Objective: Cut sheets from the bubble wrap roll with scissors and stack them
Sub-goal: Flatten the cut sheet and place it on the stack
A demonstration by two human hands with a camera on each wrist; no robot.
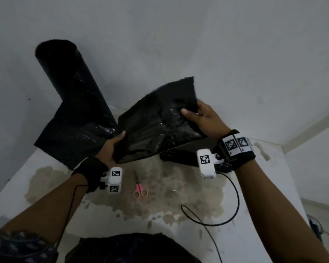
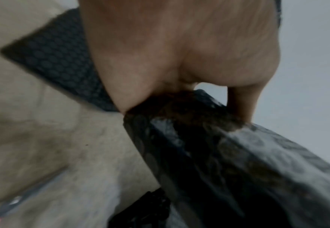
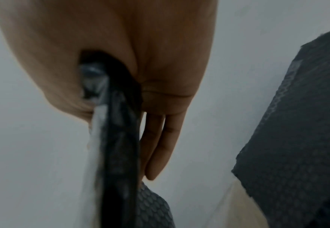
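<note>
A plain pale grey wall point(image 1: 198, 35) fills the far side of the scene, with a small dark speck on its left part. Near it stands a white table point(image 1: 245, 234) whose top is worn, a large brownish patch point(image 1: 160, 196) spreading over its middle. To the right, a light floor point(image 1: 327, 177) meets the wall along what seems a pale skirting strip point(image 1: 311, 128). The light is dim and even.

Stained white table point(image 1: 245, 215) bears pink scissors point(image 1: 140, 188), black cable point(image 1: 217, 221).

Scissors point(image 1: 140, 188) on table point(image 1: 254, 215), below sheet point(image 1: 156, 130)
</note>
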